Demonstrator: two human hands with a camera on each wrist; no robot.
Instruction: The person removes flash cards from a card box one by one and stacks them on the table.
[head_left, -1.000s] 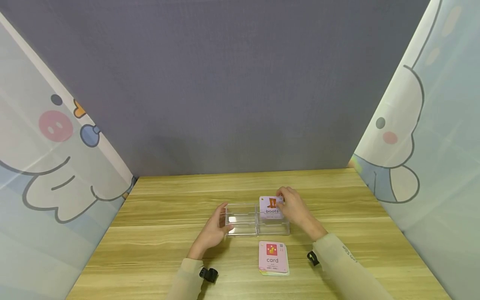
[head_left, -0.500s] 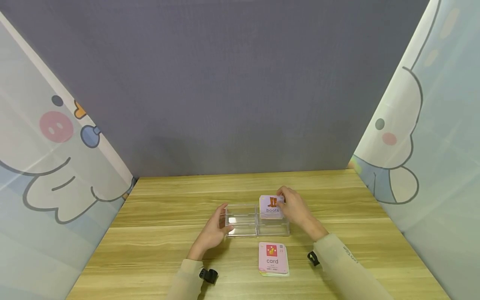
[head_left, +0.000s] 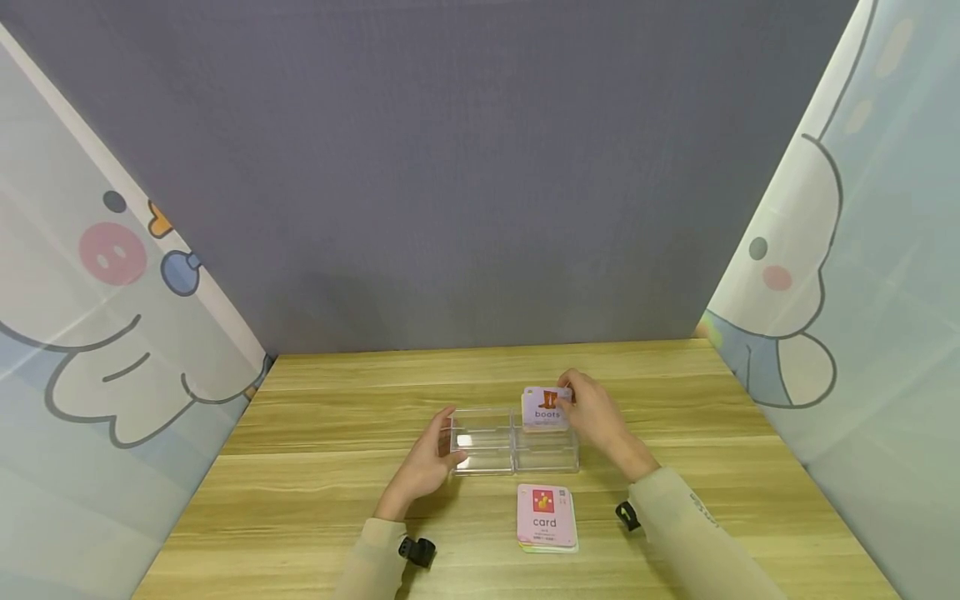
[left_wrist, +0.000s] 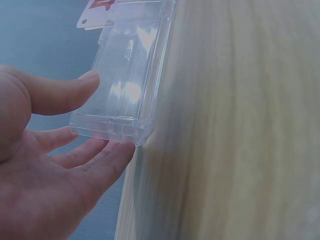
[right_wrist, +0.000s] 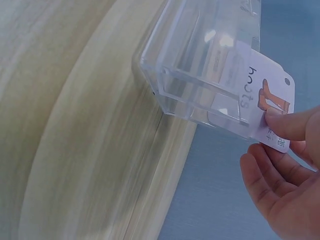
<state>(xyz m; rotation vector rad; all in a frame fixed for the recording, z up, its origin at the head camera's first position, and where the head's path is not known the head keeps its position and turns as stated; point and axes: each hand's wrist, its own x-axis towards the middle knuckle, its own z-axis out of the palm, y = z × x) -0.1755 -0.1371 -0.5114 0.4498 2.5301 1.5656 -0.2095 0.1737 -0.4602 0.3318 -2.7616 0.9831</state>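
A clear plastic box point(head_left: 483, 439) with compartments stands on the table. My left hand point(head_left: 423, 463) holds its left end, thumb on one side and fingers on the other; the left wrist view shows the fingertips against the box's end point(left_wrist: 107, 131). Between thumb and fingers, my right hand point(head_left: 595, 417) pinches a flash card point(head_left: 543, 410) reading "boots", with at least one more card edge showing behind it. In the right wrist view the lower part of the boots card point(right_wrist: 252, 95) is inside the box's rear right compartment, seen through the clear wall, while its top sticks out.
In front of the box lies a small stack of cards point(head_left: 546, 517), the top one pink and reading "card". The wooden table point(head_left: 300, 483) ends at a grey back panel point(head_left: 480, 208), with cartoon-printed sheets on both sides. Each wrist wears a black strap point(head_left: 417, 551).
The right hand has lifted the boots card a little upward and slightly to the right, with its lower edge higher against the box. The left hand and the box stay where they were.
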